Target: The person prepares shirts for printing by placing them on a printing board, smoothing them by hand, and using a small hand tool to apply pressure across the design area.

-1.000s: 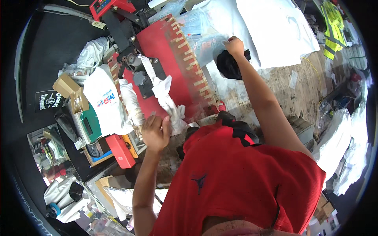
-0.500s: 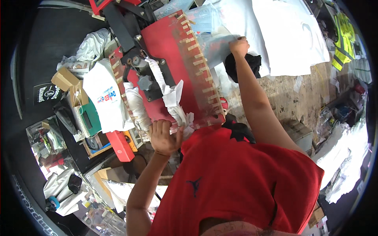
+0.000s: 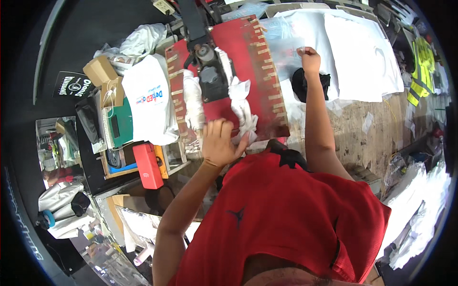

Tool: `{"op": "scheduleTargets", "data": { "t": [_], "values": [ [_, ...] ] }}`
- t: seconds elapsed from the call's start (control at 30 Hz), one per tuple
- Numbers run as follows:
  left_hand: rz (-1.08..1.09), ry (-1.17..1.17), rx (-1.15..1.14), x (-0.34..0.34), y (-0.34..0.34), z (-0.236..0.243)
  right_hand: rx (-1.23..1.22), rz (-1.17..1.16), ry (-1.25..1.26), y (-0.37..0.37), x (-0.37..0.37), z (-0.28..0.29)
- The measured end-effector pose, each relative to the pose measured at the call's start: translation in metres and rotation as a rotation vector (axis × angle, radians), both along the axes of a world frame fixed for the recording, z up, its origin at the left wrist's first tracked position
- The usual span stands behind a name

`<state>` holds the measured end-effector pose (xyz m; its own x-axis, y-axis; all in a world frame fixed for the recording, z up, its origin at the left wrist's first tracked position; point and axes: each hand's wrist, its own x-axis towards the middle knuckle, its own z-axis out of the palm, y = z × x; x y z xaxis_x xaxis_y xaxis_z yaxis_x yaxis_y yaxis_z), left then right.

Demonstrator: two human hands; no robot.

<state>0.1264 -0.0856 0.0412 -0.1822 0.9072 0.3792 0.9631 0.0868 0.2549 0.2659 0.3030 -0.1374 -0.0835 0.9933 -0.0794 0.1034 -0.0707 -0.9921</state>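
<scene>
A heat press with a red upper plate point(image 3: 265, 100), its edges taped, stands in front of me. White cloth wraps its two handle bars point(image 3: 241, 97). At the plate's front edge, my left hand point(image 3: 219, 143) lies between the bar ends, fingers stretched and slightly blurred, thumb out to the side. To the right of the press, my right hand point(image 3: 310, 61) has its fingers closed at the edge of a see-through film sheet point(image 3: 287, 52); the exact grip is partly hidden. A crumpled black cloth point(image 3: 300, 86) lies below that hand, partly behind my forearm.
White fabric pieces point(image 3: 362, 57) cover the right side of the wooden table point(image 3: 358, 124). Left of the press hangs a printed white shirt point(image 3: 148, 105), with cardboard boxes point(image 3: 102, 71) and a red box point(image 3: 148, 166) nearby. A yellow safety vest point(image 3: 422, 66) hangs far right.
My view has turned, so the press and table appear farther right. My left hand stays at the press front, its thumb spread wider. My right hand remains at the film's edge.
</scene>
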Motion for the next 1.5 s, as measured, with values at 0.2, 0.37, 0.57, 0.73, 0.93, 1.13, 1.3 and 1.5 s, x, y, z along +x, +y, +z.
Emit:
{"op": "scheduleTargets", "data": {
  "t": [0.2, 0.37, 0.57, 0.73, 0.93, 1.13, 1.3, 1.5],
  "values": [
    [0.059, -0.673, 0.334, -0.010, -0.068, 0.046, 0.111, -0.106, -0.016, -0.073, 0.039, 0.101],
    [0.077, -0.938, 0.050, -0.035, -0.173, 0.026, 0.175, -0.094, -0.070, -0.118, 0.137, 0.109],
    [0.200, -0.976, -0.685, -0.076, -0.239, -0.141, 0.179, -0.224, -0.230, -0.212, 0.194, 0.103],
    [0.569, -1.507, -0.373, -0.073, -0.206, -0.144, -0.167, 0.736, -0.382, -0.261, 0.200, 0.064],
    [0.690, -1.684, -0.229, -0.072, -0.180, -0.132, -0.045, 0.937, -0.718, -0.286, 0.147, 0.052],
    [0.562, -1.450, -0.505, -0.093, -0.200, -0.163, 0.064, 1.086, -0.697, -0.299, 0.103, 0.143],
    [-0.117, -0.708, -0.045, -0.015, -0.127, -0.035, 0.187, 1.382, -0.673, -0.355, 0.057, 0.226],
    [-0.359, -0.942, -0.414, -0.031, -0.112, -0.070, -0.073, 0.938, -0.267, -0.332, 0.054, 0.136]
  ]
}}
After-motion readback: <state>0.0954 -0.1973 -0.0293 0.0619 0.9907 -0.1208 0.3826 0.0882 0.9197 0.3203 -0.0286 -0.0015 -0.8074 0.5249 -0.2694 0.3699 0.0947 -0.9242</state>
